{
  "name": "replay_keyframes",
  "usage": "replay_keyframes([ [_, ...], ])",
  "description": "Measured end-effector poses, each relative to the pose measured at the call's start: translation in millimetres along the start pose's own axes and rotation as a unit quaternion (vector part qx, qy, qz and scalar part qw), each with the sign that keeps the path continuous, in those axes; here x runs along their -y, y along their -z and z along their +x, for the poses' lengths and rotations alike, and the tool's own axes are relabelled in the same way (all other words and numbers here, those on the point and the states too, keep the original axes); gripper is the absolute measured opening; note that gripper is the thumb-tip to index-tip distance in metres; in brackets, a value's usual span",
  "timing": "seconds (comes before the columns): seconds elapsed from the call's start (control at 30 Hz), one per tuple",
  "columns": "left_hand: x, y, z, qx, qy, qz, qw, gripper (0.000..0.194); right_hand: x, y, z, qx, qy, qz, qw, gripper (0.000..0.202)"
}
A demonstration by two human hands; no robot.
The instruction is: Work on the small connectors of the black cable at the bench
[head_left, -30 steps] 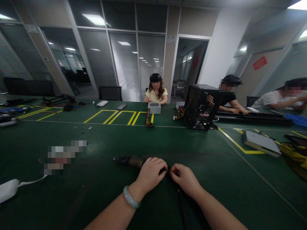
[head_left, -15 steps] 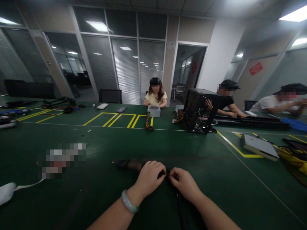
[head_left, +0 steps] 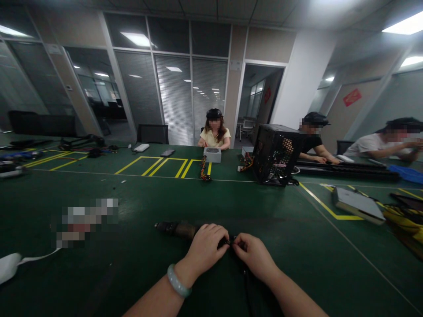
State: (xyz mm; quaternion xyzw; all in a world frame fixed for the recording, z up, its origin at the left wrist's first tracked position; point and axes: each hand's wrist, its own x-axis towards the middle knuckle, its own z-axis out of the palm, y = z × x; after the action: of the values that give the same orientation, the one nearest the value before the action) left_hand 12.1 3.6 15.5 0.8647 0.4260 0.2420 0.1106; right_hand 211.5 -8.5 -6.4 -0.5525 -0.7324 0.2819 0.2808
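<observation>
Nearest, a thin black cable [head_left: 246, 288] runs toward six o'clock over the green surface [head_left: 142, 273]; slack there would avoid tugging the work. The left hand [head_left: 206, 244], thumb and forefinger nearly closed, grips a small dark piece [head_left: 229, 241] at its two o'clock. The right hand [head_left: 256, 255] meets it from nine o'clock, fingers pinched almost shut; what they hold is too small to tell. Light, level fingertip pressure, wrists low, should suit such fine work. A long black-and-brown cylindrical object [head_left: 180, 229] lies at the left hand's ten o'clock; knuckles should not nudge it. Farther, a black perforated metal case [head_left: 276, 154] stands at one o'clock.
</observation>
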Motion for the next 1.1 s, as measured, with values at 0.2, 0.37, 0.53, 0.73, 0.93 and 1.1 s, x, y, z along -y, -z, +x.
replay_keyframes([
  [0.2,-1.2,0.3,0.0,-0.009,-0.008,0.002,1.0,0.01,1.9,0.5,0.1,-0.002,0.007,-0.001,1.0,0.01],
  [0.37,-2.2,2.3,-0.2,-0.002,-0.013,0.005,1.0,0.013,2.5,1.2,0.0,-0.002,0.008,-0.003,1.0,0.01],
  [0.53,-1.9,1.1,-0.2,-0.002,-0.011,0.005,1.0,0.013,1.6,0.9,0.3,-0.001,0.005,-0.005,1.0,0.01],
  [0.73,-1.7,1.3,-0.2,-0.001,0.006,0.006,1.0,0.014,3.0,1.3,-0.1,-0.001,0.003,-0.005,1.0,0.01],
  [0.93,-1.6,1.2,-1.1,-0.002,0.003,0.013,1.0,0.01,2.9,2.3,-0.4,0.003,0.009,-0.002,1.0,0.01],
  [1.1,-2.0,-0.1,-0.9,-0.015,-0.024,0.007,1.0,0.014,0.2,-0.2,0.4,-0.001,0.007,-0.01,1.0,0.009],
])
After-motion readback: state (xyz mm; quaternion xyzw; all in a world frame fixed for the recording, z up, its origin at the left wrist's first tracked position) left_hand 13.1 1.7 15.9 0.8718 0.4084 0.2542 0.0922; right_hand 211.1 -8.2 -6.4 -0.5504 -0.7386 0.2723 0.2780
